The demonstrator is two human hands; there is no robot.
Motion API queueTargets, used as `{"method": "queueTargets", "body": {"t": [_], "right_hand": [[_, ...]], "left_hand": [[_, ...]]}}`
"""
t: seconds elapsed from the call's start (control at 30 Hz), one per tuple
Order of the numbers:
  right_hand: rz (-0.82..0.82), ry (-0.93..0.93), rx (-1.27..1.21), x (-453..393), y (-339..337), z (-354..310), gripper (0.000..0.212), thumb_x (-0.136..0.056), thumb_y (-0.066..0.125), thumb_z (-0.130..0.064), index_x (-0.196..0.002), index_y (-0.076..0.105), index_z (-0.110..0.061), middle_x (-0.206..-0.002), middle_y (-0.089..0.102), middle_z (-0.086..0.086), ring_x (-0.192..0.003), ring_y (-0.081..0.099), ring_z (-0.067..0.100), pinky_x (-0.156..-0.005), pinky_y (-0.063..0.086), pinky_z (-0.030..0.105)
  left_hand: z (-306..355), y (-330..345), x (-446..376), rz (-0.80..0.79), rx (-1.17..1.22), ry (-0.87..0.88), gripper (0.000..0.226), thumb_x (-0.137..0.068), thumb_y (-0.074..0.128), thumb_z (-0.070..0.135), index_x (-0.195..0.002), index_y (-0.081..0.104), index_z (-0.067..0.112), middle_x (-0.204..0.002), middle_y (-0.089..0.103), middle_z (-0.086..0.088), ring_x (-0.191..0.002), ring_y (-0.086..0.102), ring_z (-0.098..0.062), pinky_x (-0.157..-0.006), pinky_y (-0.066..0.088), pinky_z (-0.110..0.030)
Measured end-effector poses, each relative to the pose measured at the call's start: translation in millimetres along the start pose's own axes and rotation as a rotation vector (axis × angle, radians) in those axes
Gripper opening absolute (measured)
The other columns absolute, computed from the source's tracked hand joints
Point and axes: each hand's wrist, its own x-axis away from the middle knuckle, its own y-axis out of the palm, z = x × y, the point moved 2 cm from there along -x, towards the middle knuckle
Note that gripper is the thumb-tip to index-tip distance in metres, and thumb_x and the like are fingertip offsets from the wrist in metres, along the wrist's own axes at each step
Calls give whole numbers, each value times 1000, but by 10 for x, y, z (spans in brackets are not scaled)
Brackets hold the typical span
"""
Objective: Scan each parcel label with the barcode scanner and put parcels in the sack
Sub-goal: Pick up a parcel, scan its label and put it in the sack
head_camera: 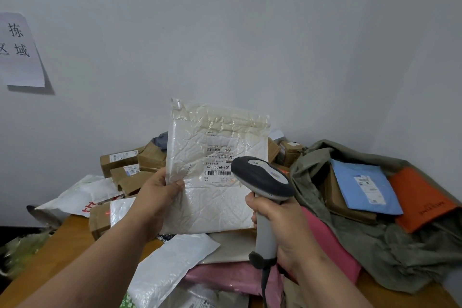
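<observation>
Head view: a wooden surface (62, 245) stands against a white wall (225, 32) bearing a paper sign (20, 50). Cardboard boxes (130, 165) are piled at the rear. An olive sack (375, 245) lies open at right, containing a blue parcel (365, 187) and an orange parcel (422, 197). The left hand (157, 197) grips the white parcel (215, 170) upright, long axis vertical, label (220, 162) inverted, facing the camera. The right hand (282, 225) is wrapped round the barcode scanner (265, 190), head directed at the label.
</observation>
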Motion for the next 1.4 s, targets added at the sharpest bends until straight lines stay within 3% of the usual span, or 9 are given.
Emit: {"method": "queueTargets", "body": {"t": [0.27, 0.57, 0.67, 0.8, 0.97, 1.13, 1.27, 1.33, 1.4], "right_hand": [[82, 53, 33, -52, -146, 92, 16, -79, 74, -6, -69, 70, -18, -70, 63, -2, -67, 56, 14, -64, 47, 33], [332, 87, -1, -42, -704, 240, 8, -80, 74, -5, -77, 71, -11, -70, 65, 2, -66, 58, 16, -66, 49, 35], [418, 124, -1, -35, -1033, 338, 8, -80, 75, -7, -76, 71, -11, -68, 64, 1, -67, 58, 17, -66, 49, 36], [497, 157, -23, -156, -1542, 418, 4, -81, 76, -7, -81, 72, -8, -69, 65, 5, -68, 59, 19, -66, 49, 35], [510, 197, 3, -605, -2289, 494, 13, -79, 77, -11, -91, 73, -10, -70, 69, 2, -70, 62, 18, -68, 51, 36], [515, 249, 17, -1147, -3138, 510, 12, -81, 76, -11, -91, 74, -16, -71, 70, 3, -71, 63, 18, -68, 51, 36], [519, 283, 43, -1536, -3757, 522, 15, -81, 76, -11, -94, 72, -18, -74, 70, 3, -75, 63, 21, -73, 52, 39], [522, 310, 35, -1694, -4016, 566, 16, -82, 75, -9, -96, 71, -16, -76, 69, 6, -76, 62, 23, -73, 51, 38], [535, 345, 12, -1815, -4238, 630, 12, -82, 75, -8, -93, 72, -10, -72, 67, 8, -74, 61, 24, -73, 50, 39]], "left_hand": [[-23, 95, -28, -55, -68, 11, 21, -98, 58, 18, -119, 60, 21, -104, 68, -1, -89, 64, -22, -60, 47, -31], [-225, 786, -305, -281, -184, -11, 25, -95, 56, 1, -107, 69, 18, -97, 76, -10, -88, 71, -29, -76, 56, -41], [-371, 1207, -359, -357, -252, -20, 26, -94, 55, -2, -102, 70, 18, -91, 77, -10, -82, 72, -28, -74, 57, -40], [-539, 1861, -455, -441, -302, -44, 28, -91, 58, 0, -105, 71, 20, -92, 77, -7, -90, 73, -30, -86, 58, -50], [-723, 2898, -682, -504, -320, -72, 26, -92, 59, 5, -108, 71, 22, -93, 77, -2, -89, 74, -24, -84, 60, -46], [-915, 4054, -993, -527, -288, -164, 26, -94, 56, 2, -110, 68, 19, -96, 77, -7, -88, 74, -27, -81, 60, -46], [-1066, 4925, -1226, -547, -336, -204, 24, -97, 54, 7, -113, 62, 23, -103, 70, -3, -90, 68, -22, -67, 53, -32], [-1160, 5276, -1354, -524, -365, -193, 30, -97, 54, 9, -123, 54, 22, -106, 65, 0, -90, 63, -20, -65, 49, -29], [-1313, 5534, -1524, -421, -414, -153, 59, -96, 56, 10, -148, 31, 22, -118, 61, -6, -93, 58, -22, -74, 48, -34]]}}
